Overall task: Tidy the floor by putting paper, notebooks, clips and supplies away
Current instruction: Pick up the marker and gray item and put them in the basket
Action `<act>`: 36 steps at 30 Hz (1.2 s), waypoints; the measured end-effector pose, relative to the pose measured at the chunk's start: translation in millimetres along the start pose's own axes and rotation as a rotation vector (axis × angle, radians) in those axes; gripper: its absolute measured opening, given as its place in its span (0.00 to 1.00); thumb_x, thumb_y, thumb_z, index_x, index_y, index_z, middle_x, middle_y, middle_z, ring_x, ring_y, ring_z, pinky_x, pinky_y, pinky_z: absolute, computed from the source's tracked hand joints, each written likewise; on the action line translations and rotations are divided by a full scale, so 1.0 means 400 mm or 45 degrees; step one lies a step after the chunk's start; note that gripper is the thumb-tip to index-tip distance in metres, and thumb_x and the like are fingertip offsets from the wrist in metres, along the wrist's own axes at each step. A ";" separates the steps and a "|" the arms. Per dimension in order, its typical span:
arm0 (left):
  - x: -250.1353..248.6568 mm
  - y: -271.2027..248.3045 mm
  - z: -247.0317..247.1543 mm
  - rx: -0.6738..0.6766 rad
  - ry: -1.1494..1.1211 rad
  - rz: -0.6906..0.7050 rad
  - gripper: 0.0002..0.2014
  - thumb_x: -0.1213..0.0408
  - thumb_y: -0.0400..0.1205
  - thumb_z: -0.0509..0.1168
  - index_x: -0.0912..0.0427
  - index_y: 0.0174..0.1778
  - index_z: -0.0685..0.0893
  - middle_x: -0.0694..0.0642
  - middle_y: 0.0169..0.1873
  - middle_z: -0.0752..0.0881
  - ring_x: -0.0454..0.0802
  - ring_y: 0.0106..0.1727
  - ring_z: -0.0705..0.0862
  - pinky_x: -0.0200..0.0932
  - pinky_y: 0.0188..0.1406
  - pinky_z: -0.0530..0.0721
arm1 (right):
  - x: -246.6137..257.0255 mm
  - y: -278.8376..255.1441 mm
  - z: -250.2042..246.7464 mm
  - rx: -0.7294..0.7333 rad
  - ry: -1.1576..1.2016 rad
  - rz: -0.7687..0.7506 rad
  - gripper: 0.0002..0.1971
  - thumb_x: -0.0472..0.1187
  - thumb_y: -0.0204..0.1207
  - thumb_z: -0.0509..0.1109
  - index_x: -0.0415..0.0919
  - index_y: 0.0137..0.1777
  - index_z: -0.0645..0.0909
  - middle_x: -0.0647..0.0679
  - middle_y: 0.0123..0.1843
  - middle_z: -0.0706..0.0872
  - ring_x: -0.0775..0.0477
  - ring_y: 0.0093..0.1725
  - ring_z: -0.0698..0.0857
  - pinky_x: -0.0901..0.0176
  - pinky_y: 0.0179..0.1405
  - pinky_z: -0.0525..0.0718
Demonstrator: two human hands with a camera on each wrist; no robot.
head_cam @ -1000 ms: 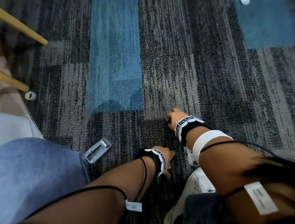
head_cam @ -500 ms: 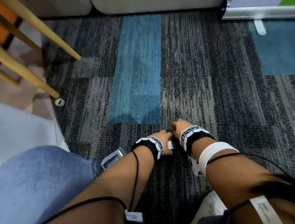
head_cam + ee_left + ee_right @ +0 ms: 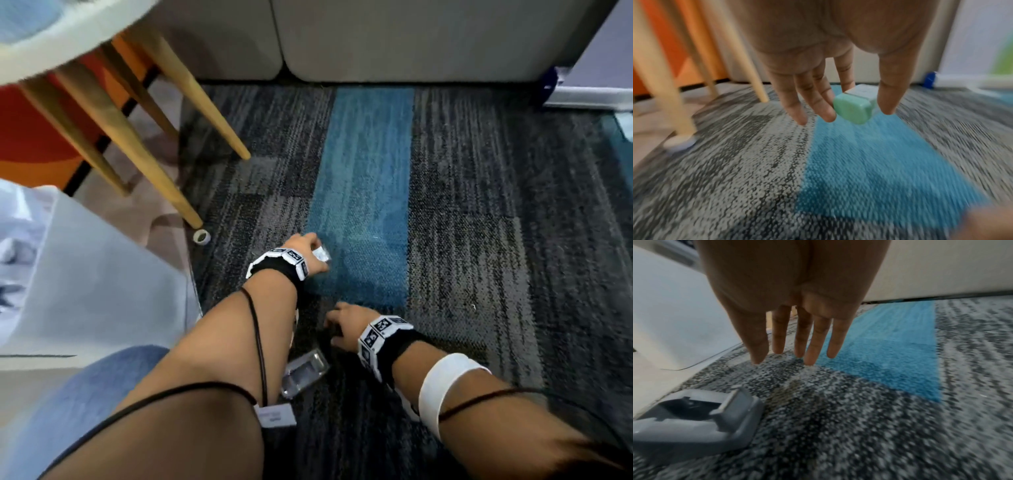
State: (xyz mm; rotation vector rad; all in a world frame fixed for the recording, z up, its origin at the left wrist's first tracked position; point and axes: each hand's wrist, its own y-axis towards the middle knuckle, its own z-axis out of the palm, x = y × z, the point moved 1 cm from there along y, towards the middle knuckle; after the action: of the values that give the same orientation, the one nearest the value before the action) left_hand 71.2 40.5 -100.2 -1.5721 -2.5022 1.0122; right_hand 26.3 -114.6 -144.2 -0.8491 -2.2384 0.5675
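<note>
**Small green-capped box lifted, grey tray waiting**

Nearest the body, a grey plastic tray lies open side up on the carpet, tucked between the two forearms and just beside a white sheet or board at the left. Right beside it hovers the right hand, fingers straight and spread, tips just over the dark weave, holding nothing. Whether they actually touch the pile is hard to say.

A little further out, the left hand is above the edge of the blue carpet strip, and it has something: a small box with a mint-green cap, pinched between thumb and fingertips, clear of the floor. The views are blurred, so what the box contains cannot be read; it looks like a little supplies container.

Beyond that, a small roll of tape sits at the foot of a wooden chair leg, and a pale sofa base closes the far side.

My read: this is the collect step, one item in hand. The next move probably calls for carrying the box to wherever it belongs, possibly the grey tray, with the free right hand available for the tray or the tape roll.
</note>
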 end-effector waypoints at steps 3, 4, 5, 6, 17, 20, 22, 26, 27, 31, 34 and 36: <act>0.048 0.018 -0.026 -0.064 -0.156 -0.057 0.22 0.57 0.70 0.77 0.55 0.58 0.80 0.60 0.59 0.83 0.58 0.58 0.83 0.44 0.54 0.80 | 0.048 0.028 0.014 0.053 -0.060 -0.086 0.22 0.45 0.71 0.72 0.47 0.66 0.77 0.42 0.65 0.76 0.37 0.62 0.81 0.51 0.60 0.80; 0.062 0.019 -0.031 -0.074 -0.196 -0.071 0.22 0.57 0.70 0.77 0.55 0.58 0.80 0.59 0.58 0.85 0.57 0.57 0.84 0.44 0.53 0.81 | 0.063 0.037 0.018 0.076 -0.071 -0.113 0.24 0.46 0.71 0.73 0.47 0.67 0.76 0.41 0.65 0.75 0.37 0.62 0.81 0.51 0.61 0.80; 0.072 0.021 -0.032 -0.071 -0.211 -0.077 0.22 0.56 0.70 0.77 0.55 0.57 0.79 0.57 0.57 0.85 0.57 0.57 0.84 0.43 0.52 0.81 | 0.074 0.045 0.023 0.107 -0.080 -0.134 0.26 0.47 0.70 0.74 0.47 0.68 0.75 0.42 0.65 0.75 0.37 0.62 0.81 0.50 0.62 0.81; 0.081 0.021 -0.031 -0.059 -0.209 -0.078 0.22 0.55 0.71 0.77 0.55 0.58 0.79 0.57 0.57 0.84 0.57 0.57 0.84 0.43 0.52 0.80 | 0.084 0.052 0.029 0.153 -0.095 -0.145 0.29 0.48 0.69 0.75 0.48 0.70 0.74 0.42 0.66 0.74 0.36 0.63 0.80 0.49 0.63 0.80; 0.120 0.012 -0.035 -0.098 -0.435 -0.061 0.20 0.57 0.69 0.78 0.56 0.54 0.81 0.58 0.55 0.86 0.58 0.56 0.84 0.44 0.52 0.81 | 0.101 0.072 0.137 0.380 -0.430 -0.166 0.44 0.42 0.64 0.79 0.48 0.78 0.59 0.41 0.75 0.65 0.34 0.72 0.69 0.41 0.67 0.75; 0.129 0.011 -0.051 -0.112 -0.518 -0.068 0.18 0.57 0.71 0.77 0.55 0.52 0.80 0.57 0.52 0.85 0.56 0.50 0.84 0.43 0.49 0.80 | 0.109 0.079 0.142 0.276 -0.430 -0.168 0.29 0.41 0.74 0.70 0.43 0.73 0.66 0.39 0.73 0.67 0.34 0.71 0.71 0.43 0.65 0.76; 0.134 0.006 -0.061 -0.119 -0.546 -0.058 0.17 0.56 0.73 0.76 0.55 0.53 0.80 0.54 0.46 0.82 0.51 0.45 0.79 0.39 0.44 0.76 | 0.116 0.087 0.140 0.282 -0.419 -0.165 0.26 0.41 0.73 0.70 0.40 0.70 0.68 0.38 0.70 0.69 0.33 0.67 0.76 0.43 0.63 0.78; 0.138 -0.004 -0.075 -0.170 -0.569 -0.079 0.20 0.55 0.71 0.76 0.57 0.55 0.82 0.53 0.44 0.82 0.52 0.44 0.81 0.39 0.44 0.78 | 0.119 0.099 0.138 0.294 -0.416 -0.185 0.31 0.41 0.66 0.77 0.38 0.67 0.68 0.37 0.67 0.73 0.32 0.62 0.80 0.44 0.62 0.79; 0.138 -0.006 -0.077 -0.180 -0.572 -0.087 0.20 0.55 0.70 0.77 0.57 0.54 0.82 0.55 0.46 0.84 0.54 0.45 0.83 0.41 0.45 0.80 | 0.121 0.099 0.138 0.285 -0.413 -0.191 0.31 0.42 0.64 0.78 0.39 0.65 0.68 0.36 0.64 0.76 0.32 0.62 0.80 0.45 0.61 0.79; 0.130 -0.018 -0.093 -0.196 -0.642 -0.113 0.18 0.55 0.69 0.78 0.55 0.48 0.78 0.58 0.50 0.87 0.56 0.45 0.85 0.45 0.44 0.83 | 0.123 0.119 0.132 0.238 -0.251 -0.128 0.27 0.43 0.61 0.76 0.46 0.56 0.67 0.38 0.54 0.83 0.34 0.55 0.84 0.47 0.53 0.84; 0.118 -0.023 -0.118 -0.203 -0.681 -0.093 0.18 0.54 0.72 0.76 0.55 0.50 0.77 0.55 0.45 0.82 0.52 0.42 0.80 0.41 0.40 0.77 | 0.127 0.133 0.102 0.154 -0.057 -0.022 0.29 0.43 0.61 0.77 0.45 0.61 0.70 0.39 0.59 0.81 0.36 0.59 0.83 0.50 0.58 0.83; 0.109 -0.029 -0.144 -0.246 -0.694 -0.079 0.20 0.53 0.72 0.76 0.57 0.54 0.79 0.53 0.44 0.81 0.51 0.42 0.79 0.40 0.41 0.75 | 0.128 0.145 0.059 0.044 0.090 0.049 0.29 0.44 0.62 0.77 0.43 0.62 0.71 0.38 0.60 0.81 0.37 0.60 0.83 0.52 0.58 0.82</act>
State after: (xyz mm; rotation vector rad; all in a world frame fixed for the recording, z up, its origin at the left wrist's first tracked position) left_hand 60.1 102.0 -62.3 -1.3927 -3.0604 1.3845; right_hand 4.2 -41.8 -172.6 -0.8825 -2.1467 0.5835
